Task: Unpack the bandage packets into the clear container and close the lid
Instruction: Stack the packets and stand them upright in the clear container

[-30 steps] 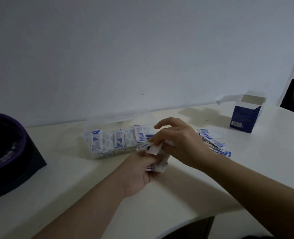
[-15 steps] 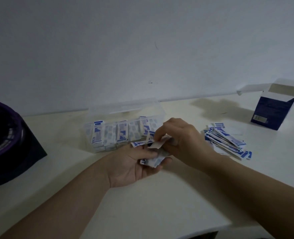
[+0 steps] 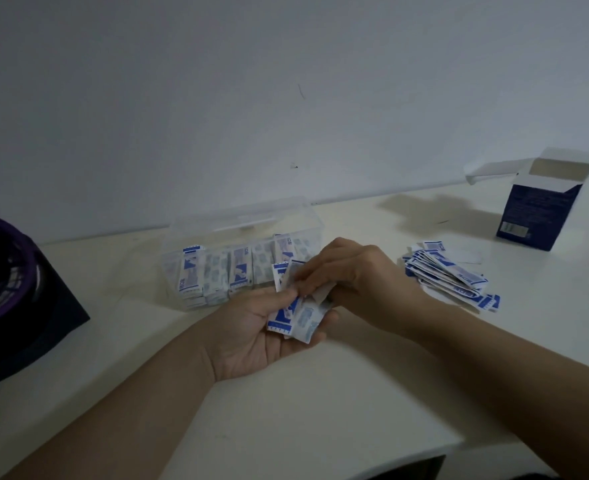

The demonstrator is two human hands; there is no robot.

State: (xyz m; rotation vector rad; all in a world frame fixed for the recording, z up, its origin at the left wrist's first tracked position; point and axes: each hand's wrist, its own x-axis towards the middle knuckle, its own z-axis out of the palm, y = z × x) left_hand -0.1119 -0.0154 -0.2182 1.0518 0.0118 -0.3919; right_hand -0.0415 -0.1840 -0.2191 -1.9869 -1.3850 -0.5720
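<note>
Bandage packets are the job, but starting w/ the biggest thing: cream table (image 3: 320,403) carries everything. On it the clear container (image 3: 241,258) sits against the wall, lid open and tipped back, front row already packed w/ upright packets, so it serves as the landmark. Far left of the container is a dark purple-rimmed object (image 3: 6,292), partly out of frame. Well right of the container, near the wall, stands the blue box (image 3: 542,209) w/ flaps open; can't tell if anything's left inside. Between box and container, closer to the container's right end, lies a loose pile of packets (image 3: 452,278), fanned and overlapping. Just in front of the container's right half, the left hand (image 3: 262,337) lies palm up, fingers curled narrow around a small held stack (image 3: 296,313). Right hand (image 3: 355,275) reaches over it, thumb and fingertips pinched on the top packets, squaring or peeling one off, prob. prepping a bunch to drop in. Judgement: roughly mid-task, lid not yet shut. Risks: packets are thin and slick, so a loose pinch could spill the stack onto the table; pushing a crooked bunch in could knock the standing rows over; overfilled or tall packets could stop the lid closing; a sweeping forearm could scatter the pile.
</note>
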